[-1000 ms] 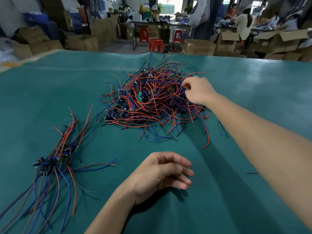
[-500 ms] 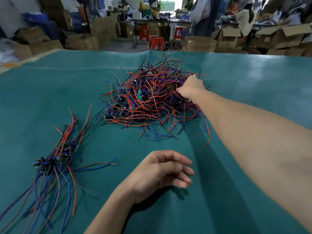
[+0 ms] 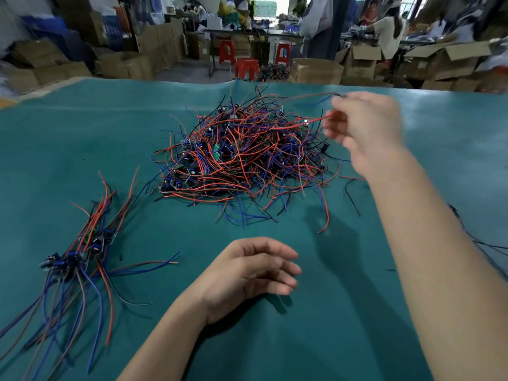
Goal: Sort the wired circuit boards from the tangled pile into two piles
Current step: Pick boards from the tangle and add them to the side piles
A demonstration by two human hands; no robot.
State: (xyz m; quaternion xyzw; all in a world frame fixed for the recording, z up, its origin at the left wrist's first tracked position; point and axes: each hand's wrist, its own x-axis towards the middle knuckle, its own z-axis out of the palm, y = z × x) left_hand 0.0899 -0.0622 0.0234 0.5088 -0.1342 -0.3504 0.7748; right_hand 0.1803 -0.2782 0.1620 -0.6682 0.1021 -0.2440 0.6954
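A tangled pile (image 3: 242, 158) of small circuit boards with red, blue and black wires lies in the middle of the green table (image 3: 316, 325). My right hand (image 3: 365, 127), blurred, is raised above the pile's right edge and pinches wires (image 3: 302, 123) that stretch back into the pile; the board on them is hidden. A sorted bundle of wired boards (image 3: 74, 254) lies at the left, wires trailing toward me. My left hand (image 3: 247, 273) rests on the table in front of the pile, fingers loosely curled, holding nothing.
Black wires (image 3: 483, 240) lie at the table's right edge beyond my right forearm. Past the far table edge stand cardboard boxes (image 3: 316, 70), red stools (image 3: 247, 67) and people at work benches.
My right hand has lifted up and to the right from the pile's right side, pulling red and dark wires with it. The left hand has stayed put.
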